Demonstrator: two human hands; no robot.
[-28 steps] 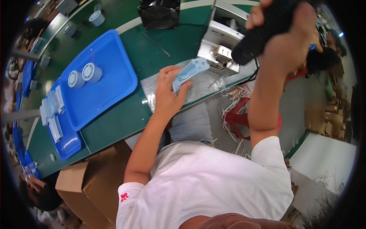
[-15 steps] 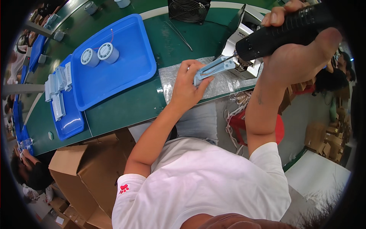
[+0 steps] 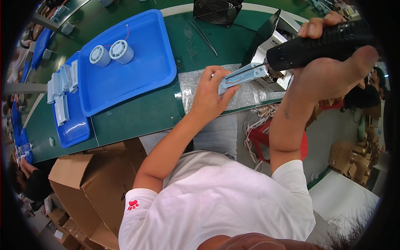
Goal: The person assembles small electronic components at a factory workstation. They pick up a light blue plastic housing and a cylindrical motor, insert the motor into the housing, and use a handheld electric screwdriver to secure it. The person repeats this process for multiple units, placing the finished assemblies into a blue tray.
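Note:
My left hand (image 3: 209, 92) is closed round one end of a light-blue plastic housing (image 3: 246, 76), with wires showing along its open side. The housing is held over a bubble-wrap sheet (image 3: 190, 85) on the bench. A black electric screwdriver (image 3: 306, 51) lies in my right hand (image 3: 329, 77), fingers wrapped over its body and thumb stretched along the near side. Its long thin bit reaches into the housing toward my left hand; the tip's contact is too small to make out. Just behind the screwdriver's nose stands a silver and black metal machine (image 3: 277, 41).
A large blue tray (image 3: 133, 89) holds two round light-blue fan units (image 3: 121, 51). Left of it, a smaller blue tray (image 3: 75, 135) carries several light-blue housings (image 3: 61, 109). Tweezers (image 3: 204, 37) and a black fan (image 3: 217, 11) lie farther back. A cardboard box (image 3: 98, 183) stands below the bench edge.
The view has shifted slightly, so the bench things sit a little differently in the picture. Both hands keep their holds, and the bit remains inside the housing.

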